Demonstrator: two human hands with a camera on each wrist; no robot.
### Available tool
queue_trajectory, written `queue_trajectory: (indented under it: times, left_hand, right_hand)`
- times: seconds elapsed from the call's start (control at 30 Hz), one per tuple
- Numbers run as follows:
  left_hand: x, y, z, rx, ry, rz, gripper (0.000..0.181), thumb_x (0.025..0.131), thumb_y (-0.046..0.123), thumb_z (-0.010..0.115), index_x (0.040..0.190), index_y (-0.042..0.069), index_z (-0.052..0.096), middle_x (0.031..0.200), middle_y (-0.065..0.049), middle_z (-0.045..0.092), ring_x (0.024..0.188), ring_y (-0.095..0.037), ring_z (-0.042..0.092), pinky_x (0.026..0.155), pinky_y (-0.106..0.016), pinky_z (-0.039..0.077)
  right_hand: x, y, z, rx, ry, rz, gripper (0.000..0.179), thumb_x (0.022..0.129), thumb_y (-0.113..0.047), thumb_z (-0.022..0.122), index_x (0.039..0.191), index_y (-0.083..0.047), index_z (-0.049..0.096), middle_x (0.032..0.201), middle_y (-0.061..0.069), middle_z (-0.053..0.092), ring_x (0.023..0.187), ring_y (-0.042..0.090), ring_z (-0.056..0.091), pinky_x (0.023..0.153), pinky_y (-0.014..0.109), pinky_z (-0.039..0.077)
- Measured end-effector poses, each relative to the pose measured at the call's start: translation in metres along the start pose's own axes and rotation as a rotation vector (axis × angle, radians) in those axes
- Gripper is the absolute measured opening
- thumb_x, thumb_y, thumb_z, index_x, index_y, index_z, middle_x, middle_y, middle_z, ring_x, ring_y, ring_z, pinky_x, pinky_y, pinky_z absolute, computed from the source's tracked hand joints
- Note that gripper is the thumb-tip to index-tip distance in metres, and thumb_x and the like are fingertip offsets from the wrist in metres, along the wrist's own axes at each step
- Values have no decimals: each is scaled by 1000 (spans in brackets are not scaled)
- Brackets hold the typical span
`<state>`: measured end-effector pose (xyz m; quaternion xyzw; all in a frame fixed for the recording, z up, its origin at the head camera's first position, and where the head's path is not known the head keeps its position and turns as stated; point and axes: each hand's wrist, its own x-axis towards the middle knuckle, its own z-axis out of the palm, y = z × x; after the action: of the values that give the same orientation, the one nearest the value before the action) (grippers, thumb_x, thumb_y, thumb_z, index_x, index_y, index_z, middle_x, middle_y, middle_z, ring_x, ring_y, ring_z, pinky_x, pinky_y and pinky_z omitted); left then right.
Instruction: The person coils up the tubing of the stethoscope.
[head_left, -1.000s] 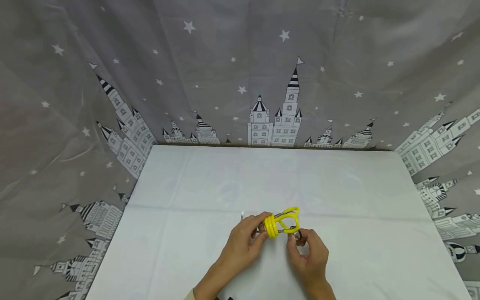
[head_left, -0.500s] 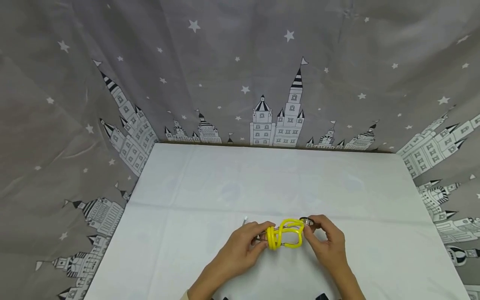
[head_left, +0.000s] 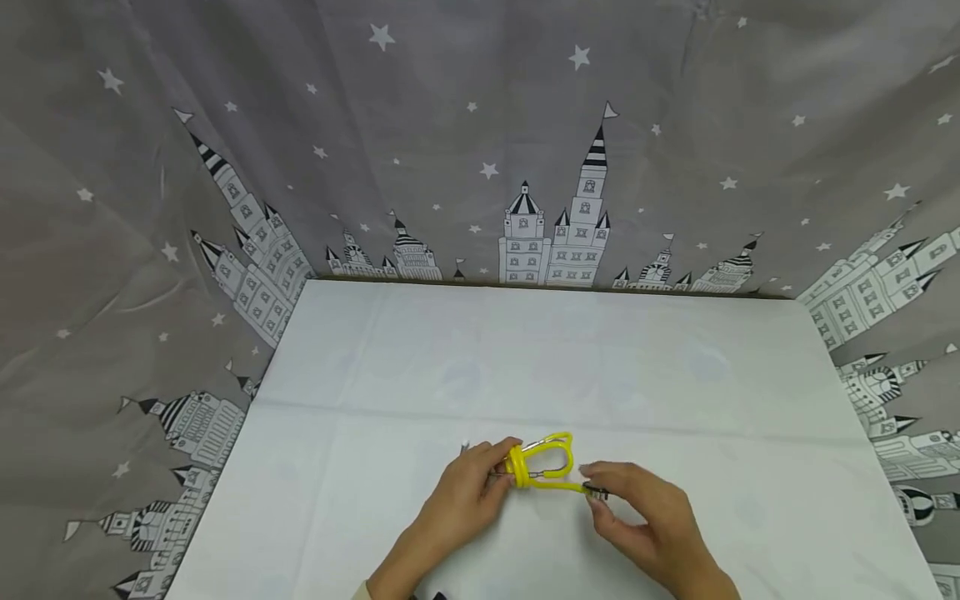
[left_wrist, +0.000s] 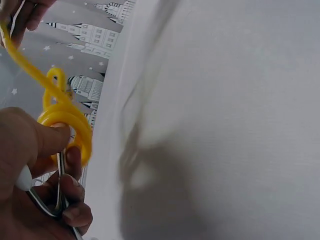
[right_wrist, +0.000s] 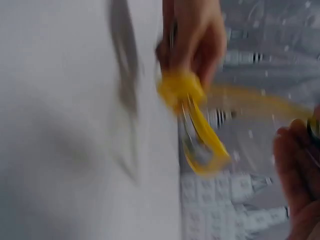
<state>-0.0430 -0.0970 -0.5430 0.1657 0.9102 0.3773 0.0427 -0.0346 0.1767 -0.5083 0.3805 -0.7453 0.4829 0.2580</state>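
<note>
A stethoscope with yellow tubing (head_left: pixel 517 467) is up between my two hands, over the white table. My left hand (head_left: pixel 463 493) grips its metal ear tubes (left_wrist: pixel 61 172) right beside the yellow coils wrapped around them. One white ear tip (left_wrist: pixel 23 178) shows by the palm in the left wrist view. From the coils a yellow loop sticks out to the right. Another length of tubing runs nearly straight to the chest piece (head_left: pixel 597 492), a small silver disc with a black rim. My right hand (head_left: pixel 651 518) pinches that chest piece between thumb and fingers. The right wrist view is blurred.
A white-covered table (head_left: pixel 405 350) lies under both hands. Behind it and along its sides hangs a grey curtain (head_left: pixel 420 133) printed with castles and stars.
My right hand has drawn the chest piece away from the coils, down and to the right, and a length of tubing has come loose. My left hand keeps its grip, shifted slightly left.
</note>
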Motion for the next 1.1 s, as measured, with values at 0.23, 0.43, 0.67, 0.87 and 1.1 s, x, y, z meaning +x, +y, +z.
queue_trajectory:
  times: [0.23, 0.43, 0.67, 0.87, 1.1]
  left_hand:
    - [7, 1, -9, -114, 93, -23, 47, 99, 14, 77, 145, 19, 67, 93, 15, 59, 76, -2, 49, 68, -19, 46]
    - [9, 3, -23, -203, 202, -3, 55, 100, 12, 76, 152, 24, 60, 97, 9, 61, 83, -5, 52, 72, -20, 49]
    - [8, 12, -33, -194, 215, 92, 57, 99, 8, 77, 150, 25, 61, 98, 10, 61, 82, -6, 54, 71, -22, 50]
    - [2, 20, -33, -197, 159, 208, 53, 100, 12, 76, 150, 24, 61, 97, 9, 59, 81, -9, 53, 69, -27, 51]
    - [-4, 32, -33, -279, 37, 281, 47, 103, 19, 73, 149, 24, 62, 99, 9, 66, 86, -1, 52, 71, -24, 53]
  right_hand:
    - [-22, -15, 34, 523, -44, 292, 30, 97, 30, 42, 123, 16, 44, 113, 18, 73, 115, 21, 76, 105, 27, 59]
    - [-32, -12, 39, 283, -88, 372, 31, 98, 26, 46, 121, 6, 46, 98, 4, 66, 105, 9, 73, 101, 18, 57]
    - [-38, -1, 23, -26, -87, 374, 31, 94, 22, 58, 116, 3, 49, 97, 0, 63, 87, 7, 62, 87, 14, 51]
    - [-51, 21, 16, -258, -101, 326, 25, 98, 5, 68, 118, 0, 54, 103, -1, 66, 98, 11, 65, 100, 9, 46]
    - [-61, 37, 17, -390, -158, 298, 29, 94, 7, 68, 120, 2, 57, 110, 4, 70, 100, 17, 69, 100, 14, 49]
